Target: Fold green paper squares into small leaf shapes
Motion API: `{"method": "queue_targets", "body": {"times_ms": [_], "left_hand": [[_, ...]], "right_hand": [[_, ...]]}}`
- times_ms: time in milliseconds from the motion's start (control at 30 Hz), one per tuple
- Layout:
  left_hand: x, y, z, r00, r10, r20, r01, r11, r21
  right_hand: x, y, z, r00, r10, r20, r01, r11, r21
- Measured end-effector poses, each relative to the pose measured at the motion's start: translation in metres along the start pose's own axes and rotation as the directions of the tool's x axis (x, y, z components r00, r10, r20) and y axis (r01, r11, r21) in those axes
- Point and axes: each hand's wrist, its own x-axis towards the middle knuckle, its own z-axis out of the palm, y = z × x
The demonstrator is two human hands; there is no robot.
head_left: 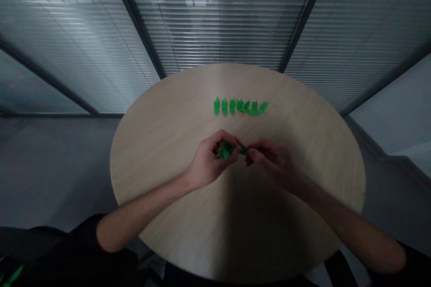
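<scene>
We're pinching the green paper piece (pixel 228 149) in both grips, long axis sideways between our left hand (pixel 207 161) and right hand (pixel 273 160), bulk probably sitting left, row of green pieces (pixel 239 106) beyond.

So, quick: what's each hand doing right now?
Left hand: closed, holding the green paper.
Right hand: closed, pinching the other end of the same piece.

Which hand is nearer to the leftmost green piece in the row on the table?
Left. The left hand is just on the person's side of the leftmost piece; the right hand is farther off, near the other end of the row.
</scene>
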Motion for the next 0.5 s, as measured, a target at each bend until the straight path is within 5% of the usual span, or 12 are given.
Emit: {"method": "queue_targets", "body": {"times_ms": [500], "left_hand": [[-0.0008, -0.0013, 0.0004, 0.997, 0.060, 0.051, -0.058, 0.997, -0.044]], "right_hand": [[-0.0017, -0.0016, 0.0026, 0.998, -0.054, -0.040, 0.051, 0.996, -0.076]]}}
